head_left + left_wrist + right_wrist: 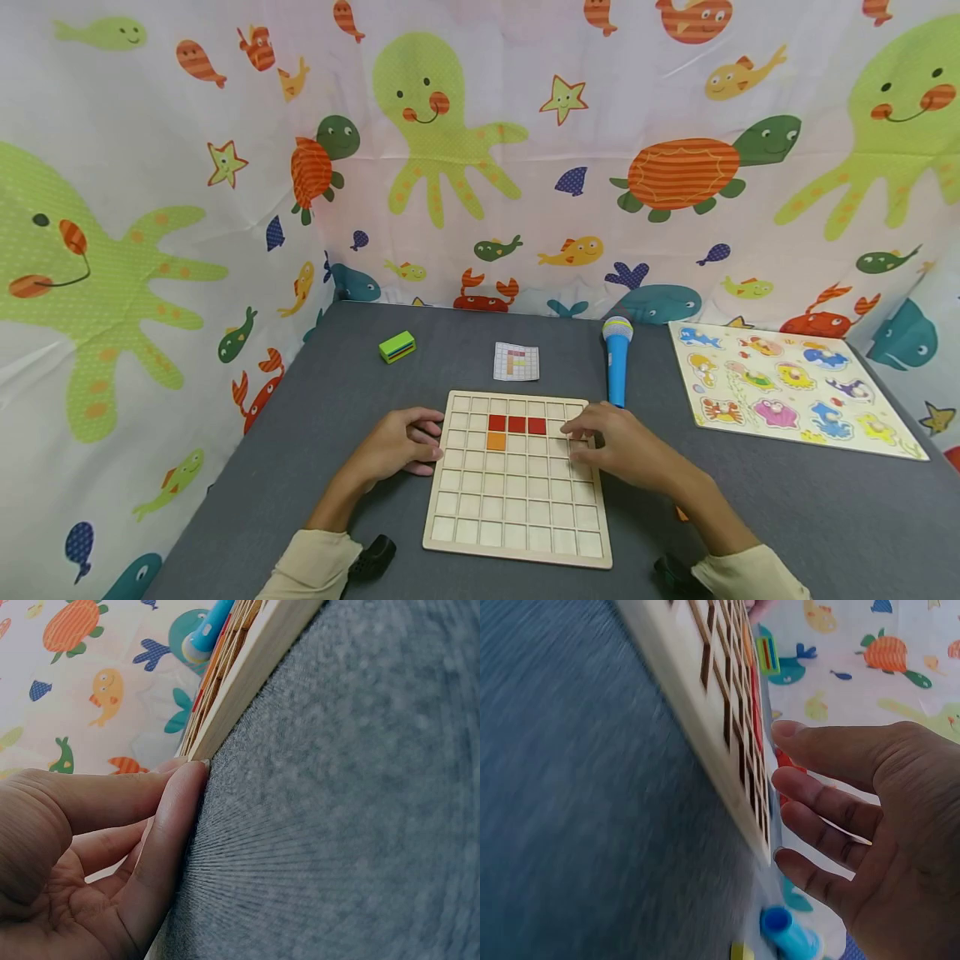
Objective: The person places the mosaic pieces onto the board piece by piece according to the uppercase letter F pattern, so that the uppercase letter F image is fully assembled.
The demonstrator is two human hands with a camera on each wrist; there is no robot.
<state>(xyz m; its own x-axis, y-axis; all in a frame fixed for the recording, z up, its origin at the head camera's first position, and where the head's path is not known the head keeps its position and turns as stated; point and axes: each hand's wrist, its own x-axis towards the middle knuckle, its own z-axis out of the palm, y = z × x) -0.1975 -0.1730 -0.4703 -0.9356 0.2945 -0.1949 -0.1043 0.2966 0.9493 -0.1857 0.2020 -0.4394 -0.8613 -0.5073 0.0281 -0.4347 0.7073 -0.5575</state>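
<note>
Grid board [517, 492] lies flat on the grey table [405, 500], three red tiles [517, 425] in a row within its far part and one orange tile [496, 441] just nearside of the leftmost. Only the head view shows the tile layout whole, plus a printed card [517, 362] beyond the grid board's far edge and an animal puzzle [795, 392] well to its right. The wrist views, low and oblique, give the grid board's thick rim instead; the right one also shows coloured layers in the green block [767, 655], which sits beyond the grid board's far left corner. Blue microphone [617, 367]: off its far right corner. Left hand [401, 442]: at the grid board's left edge, thumb and finger tips brought together there; pinching the rim or merely touching, cannot tell. Right hand [626, 442]: reaches in over the grid board's right edge, palm facing inward, thumb and fingers spread apart, gently bent.
</note>
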